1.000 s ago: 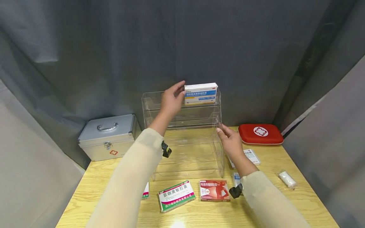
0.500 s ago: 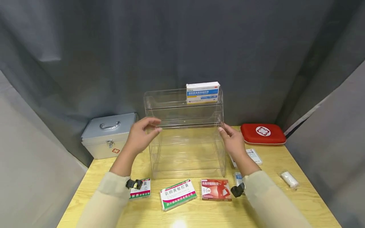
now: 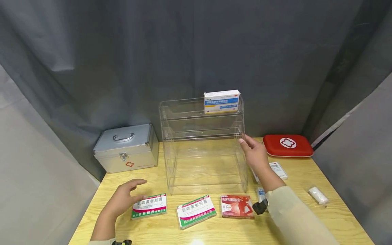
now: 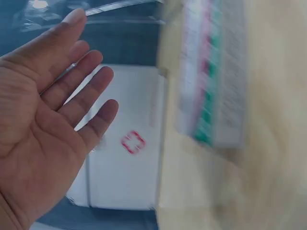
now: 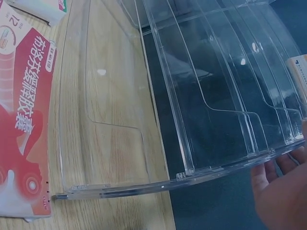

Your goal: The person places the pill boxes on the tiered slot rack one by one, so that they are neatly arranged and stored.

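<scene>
A clear acrylic tiered display rack (image 3: 208,189) stands mid-table. My right hand (image 3: 256,154) grips its right side panel, thumb in front and fingers behind; the right wrist view shows the fingers at that edge too. On the top tier, at the right end, a white, blue and yellow medicine box (image 3: 222,102) stands upright. My left hand (image 3: 122,199) hovers over the front left of the table, its thumb overlapping the corner of a green-and-white medicine box (image 3: 150,207). In the left wrist view its fingers are extended, with nothing in the palm.
A second green-and-white box (image 3: 196,211) and a red medicine box (image 3: 237,207) lie in front of the rack. A silver first-aid case (image 3: 125,149) stands at left. On the right are a red zip case (image 3: 288,145), a white box (image 3: 278,170) and a small wrapped white roll (image 3: 317,196).
My left hand has let go of the white, blue and yellow box on the top tier and come down left to the green-and-white box. The right hand keeps its hold on the rack.
</scene>
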`<state>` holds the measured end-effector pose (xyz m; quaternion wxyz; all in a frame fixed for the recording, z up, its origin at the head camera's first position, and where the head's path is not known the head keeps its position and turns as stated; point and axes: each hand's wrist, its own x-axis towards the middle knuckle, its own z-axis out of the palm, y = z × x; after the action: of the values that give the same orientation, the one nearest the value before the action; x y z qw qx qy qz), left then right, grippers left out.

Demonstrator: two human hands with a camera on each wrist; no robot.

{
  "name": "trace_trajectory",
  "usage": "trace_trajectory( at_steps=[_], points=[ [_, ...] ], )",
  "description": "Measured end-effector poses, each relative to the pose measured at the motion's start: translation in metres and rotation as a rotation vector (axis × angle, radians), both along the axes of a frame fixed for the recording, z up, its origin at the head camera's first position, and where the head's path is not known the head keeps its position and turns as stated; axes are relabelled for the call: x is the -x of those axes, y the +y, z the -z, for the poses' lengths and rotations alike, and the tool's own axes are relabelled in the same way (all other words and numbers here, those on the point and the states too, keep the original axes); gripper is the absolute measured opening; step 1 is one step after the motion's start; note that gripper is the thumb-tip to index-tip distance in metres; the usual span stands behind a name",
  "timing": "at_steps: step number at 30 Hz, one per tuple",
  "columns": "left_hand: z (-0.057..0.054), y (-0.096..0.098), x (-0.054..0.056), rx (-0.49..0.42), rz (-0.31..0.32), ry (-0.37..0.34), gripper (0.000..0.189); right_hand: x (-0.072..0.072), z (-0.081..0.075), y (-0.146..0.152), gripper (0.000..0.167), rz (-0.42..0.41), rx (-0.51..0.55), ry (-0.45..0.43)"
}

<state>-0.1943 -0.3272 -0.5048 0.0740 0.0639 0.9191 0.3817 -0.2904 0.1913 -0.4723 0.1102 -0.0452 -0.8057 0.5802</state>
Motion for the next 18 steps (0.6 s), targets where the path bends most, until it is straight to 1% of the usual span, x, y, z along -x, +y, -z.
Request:
trace_trajectory(
  at_steps=[3, 8, 11, 14, 18],
  points=[
    [0.015, -0.01, -0.007, 0.028, -0.026, -0.063, 0.062, 0.0, 0.001, -0.002, 0.055, 0.002, 0.01, -0.003],
    [0.03, -0.019, -0.014, 0.115, -0.034, -0.13, 0.079, 0.001, 0.0, -0.002, 0.054, 0.003, 0.034, -0.009],
    [0.038, -0.023, -0.016, 0.135, -0.04, -0.155, 0.085, 0.001, 0.0, -0.002, 0.054, 0.002, 0.042, -0.014],
    [0.045, -0.027, -0.017, 0.129, -0.06, -0.177, 0.089, 0.0, 0.0, -0.002, 0.054, 0.0, 0.05, -0.011],
    [0.05, -0.03, -0.015, 0.143, -0.055, -0.173, 0.091, 0.0, -0.001, -0.002, 0.054, 0.003, 0.041, -0.007]
  ],
)
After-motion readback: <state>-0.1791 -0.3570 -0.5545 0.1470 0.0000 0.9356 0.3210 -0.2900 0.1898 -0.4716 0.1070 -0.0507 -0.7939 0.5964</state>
